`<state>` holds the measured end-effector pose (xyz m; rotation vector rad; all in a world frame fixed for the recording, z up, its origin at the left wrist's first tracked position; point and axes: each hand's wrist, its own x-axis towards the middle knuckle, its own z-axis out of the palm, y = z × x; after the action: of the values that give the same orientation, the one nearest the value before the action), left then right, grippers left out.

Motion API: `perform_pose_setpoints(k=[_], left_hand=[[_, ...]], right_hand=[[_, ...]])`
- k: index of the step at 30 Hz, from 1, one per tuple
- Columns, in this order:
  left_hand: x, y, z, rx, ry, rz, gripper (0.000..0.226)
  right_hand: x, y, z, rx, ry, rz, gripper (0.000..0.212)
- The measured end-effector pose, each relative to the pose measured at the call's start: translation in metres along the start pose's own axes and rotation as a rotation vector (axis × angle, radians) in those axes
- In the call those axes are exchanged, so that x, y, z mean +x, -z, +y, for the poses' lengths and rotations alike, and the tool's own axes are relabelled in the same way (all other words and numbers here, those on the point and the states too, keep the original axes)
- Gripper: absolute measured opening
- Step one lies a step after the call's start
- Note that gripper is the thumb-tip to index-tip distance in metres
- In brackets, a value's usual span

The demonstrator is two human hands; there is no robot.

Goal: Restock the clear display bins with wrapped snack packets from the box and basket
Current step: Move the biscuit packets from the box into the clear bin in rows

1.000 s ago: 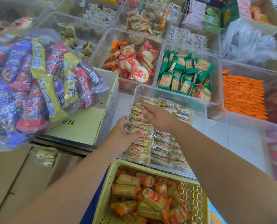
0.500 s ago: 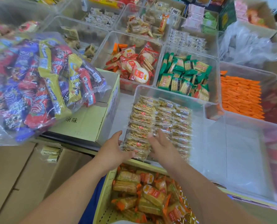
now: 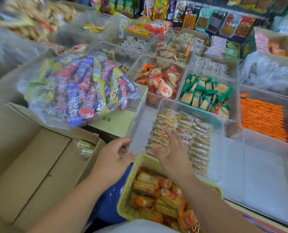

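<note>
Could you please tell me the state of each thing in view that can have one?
Right hand, open, fingers spread over the rowed packets.
Left hand, fingers curled at the bin's near corner; grip unclear.
Clear bin, partly filled; right side bare.
Yellow basket, holds orange-wrapped packets.
Cardboard box, loose packets showing.
Sweets bag, lying on a carton.

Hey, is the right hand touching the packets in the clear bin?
Cannot tell. In the head view the right hand is blurred over the packets, hiding any gap.
</note>
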<state>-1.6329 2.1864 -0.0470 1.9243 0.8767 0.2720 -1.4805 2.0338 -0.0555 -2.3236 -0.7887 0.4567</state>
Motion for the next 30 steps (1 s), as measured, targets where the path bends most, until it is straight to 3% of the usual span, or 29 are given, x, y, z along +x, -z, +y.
perform_pose_setpoints(k=[4,8,11,13,16,19,22,25,30], left_hand=[[-0.032,0.054,-0.034,-0.14,-0.009,0.271,0.015],[-0.027,0.1,-0.092,-0.201,0.206,0.385,0.017],[-0.009,0.116,-0.128,-0.239,0.487,0.244,0.041],[0.004,0.117,-0.141,-0.238,0.573,0.133,0.066],[0.026,0.112,-0.147,-0.449,0.712,0.08,0.076],[0.046,0.107,-0.151,-0.657,0.871,-0.014,0.064],[0.065,0.101,-0.153,-0.731,0.922,-0.1,0.047],[0.082,0.098,-0.151,-0.836,0.94,-0.086,0.044],[0.089,0.09,-0.154,-0.814,0.915,-0.04,0.029]], right_hand=[[-0.019,-0.025,-0.052,-0.01,0.262,-0.094,0.056],[-0.026,-0.069,-0.091,-0.016,0.31,-0.371,0.05],[-0.027,-0.1,-0.109,-0.065,0.258,-0.502,0.054],[-0.028,-0.116,-0.117,-0.084,0.219,-0.544,0.056],[-0.028,-0.129,-0.124,-0.127,0.146,-0.522,0.05],[-0.026,-0.131,-0.129,-0.176,0.12,-0.495,0.043],[-0.024,-0.13,-0.132,-0.17,0.094,-0.512,0.042],[-0.025,-0.129,-0.135,-0.149,0.09,-0.505,0.042],[-0.027,-0.129,-0.14,-0.101,0.062,-0.505,0.039]])
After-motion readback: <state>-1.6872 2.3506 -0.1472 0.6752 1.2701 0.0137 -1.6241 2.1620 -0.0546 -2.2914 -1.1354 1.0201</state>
